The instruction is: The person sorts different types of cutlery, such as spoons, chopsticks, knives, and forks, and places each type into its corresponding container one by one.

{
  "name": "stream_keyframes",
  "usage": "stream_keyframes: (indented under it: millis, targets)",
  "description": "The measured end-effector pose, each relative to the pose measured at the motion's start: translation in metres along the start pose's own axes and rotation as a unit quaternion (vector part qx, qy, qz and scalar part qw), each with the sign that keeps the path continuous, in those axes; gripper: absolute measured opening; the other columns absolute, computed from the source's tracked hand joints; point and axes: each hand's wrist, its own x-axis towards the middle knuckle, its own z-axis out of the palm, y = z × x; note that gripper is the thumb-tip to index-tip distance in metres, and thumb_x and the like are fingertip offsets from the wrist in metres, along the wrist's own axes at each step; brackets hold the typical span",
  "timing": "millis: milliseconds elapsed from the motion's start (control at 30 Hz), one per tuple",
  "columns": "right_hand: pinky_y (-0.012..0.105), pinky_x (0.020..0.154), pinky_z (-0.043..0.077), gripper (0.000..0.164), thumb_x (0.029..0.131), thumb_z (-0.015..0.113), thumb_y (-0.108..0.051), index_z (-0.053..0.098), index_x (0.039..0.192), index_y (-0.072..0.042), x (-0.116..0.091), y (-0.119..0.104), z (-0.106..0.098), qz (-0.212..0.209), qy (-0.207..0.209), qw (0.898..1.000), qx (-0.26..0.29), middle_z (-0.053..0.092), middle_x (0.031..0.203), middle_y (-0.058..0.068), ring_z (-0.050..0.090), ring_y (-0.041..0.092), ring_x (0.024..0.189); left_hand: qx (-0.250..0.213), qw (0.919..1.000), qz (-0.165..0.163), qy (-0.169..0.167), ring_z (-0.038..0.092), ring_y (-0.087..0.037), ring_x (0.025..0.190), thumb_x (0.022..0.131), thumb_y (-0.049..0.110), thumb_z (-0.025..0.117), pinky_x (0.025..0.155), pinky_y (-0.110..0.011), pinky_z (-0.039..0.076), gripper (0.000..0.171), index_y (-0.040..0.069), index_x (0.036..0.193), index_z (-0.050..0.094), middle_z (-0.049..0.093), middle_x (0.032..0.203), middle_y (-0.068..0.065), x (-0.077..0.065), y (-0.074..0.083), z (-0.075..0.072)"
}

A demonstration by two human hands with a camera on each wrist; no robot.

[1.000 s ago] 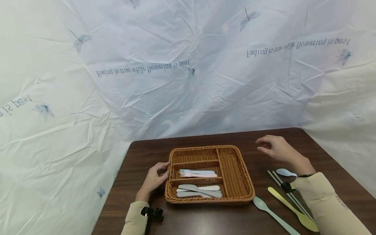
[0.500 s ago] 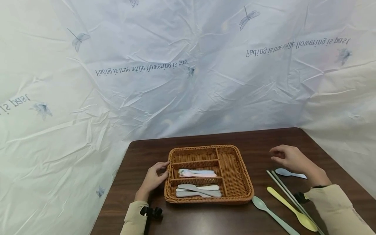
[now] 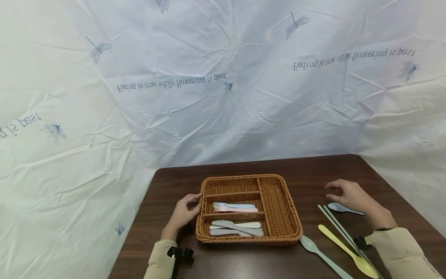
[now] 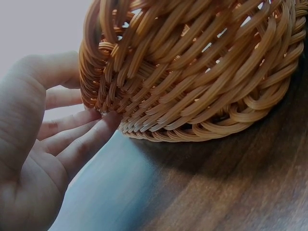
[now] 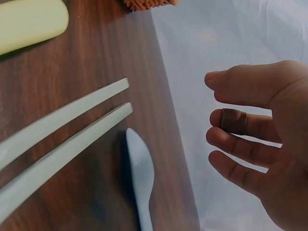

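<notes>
My left hand [image 3: 182, 214] rests against the left side of a brown wicker basket [image 3: 292, 217]. Close up in the left wrist view, its fairly straight fingers touch the woven wall. Nothing is in my right hand [image 3: 352, 197], whose loosely bent fingers hover by a light blue spoon [image 3: 340, 208] at the table's right. Left of that spoon lie a pair of pale green chopsticks [image 3: 339, 228], a yellow spoon [image 3: 343, 246] and a light green spoon [image 3: 322, 254]. Inside the basket, a pink fork [image 3: 240, 210] and a blue fork [image 3: 242, 205] share the middle compartment; several knives [image 3: 231, 224] fill the front one.
The basket stands on a dark wooden table [image 3: 240, 261], its dividers forming a long right-hand compartment and several smaller ones at left. White printed sheeting [image 3: 195, 128] hangs behind the table and along both sides.
My right hand has moved right and nearer to me, away from the basket, down to beside the blue spoon, which its arm partly covered before. The left hand has stayed at the basket.
</notes>
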Motion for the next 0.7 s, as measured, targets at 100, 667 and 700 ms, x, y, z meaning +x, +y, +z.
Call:
stream_keyframes:
  millis: [100,667,700]
  targets:
    - [0.038,0.062,0.053,0.03,0.082,0.077,-0.017,0.07,0.107,-0.002,-0.003,0.001,0.002,0.001,0.001,1.0,-0.001,0.068,0.102,0.014,0.064,0.028,0.084,-0.001,1.0,0.003,0.002,0.061,-0.04,0.108,0.09,-0.003,0.062,0.088,-0.048,0.056,0.04,-0.01,0.129,0.057,0.059,0.122,-0.027,0.0,-0.001,0.0]
    - [0.05,0.071,0.053,0.031,0.083,0.075,-0.018,0.069,0.109,-0.001,-0.016,0.004,0.007,0.017,-0.023,0.999,0.017,0.065,0.108,0.019,0.062,0.041,0.097,0.0,0.9999,0.007,0.011,0.061,-0.04,0.106,0.09,-0.002,0.062,0.087,-0.053,0.055,0.039,-0.009,0.128,0.059,0.059,0.122,-0.027,-0.001,-0.002,0.001]
    - [0.052,0.073,0.053,0.032,0.083,0.075,-0.018,0.069,0.109,-0.001,-0.017,0.004,0.007,0.018,-0.024,0.999,0.017,0.065,0.109,0.02,0.061,0.042,0.099,0.0,0.9999,0.007,0.01,0.06,-0.04,0.106,0.09,-0.002,0.062,0.087,-0.053,0.055,0.039,-0.009,0.128,0.059,0.059,0.122,-0.027,-0.001,-0.002,0.001]
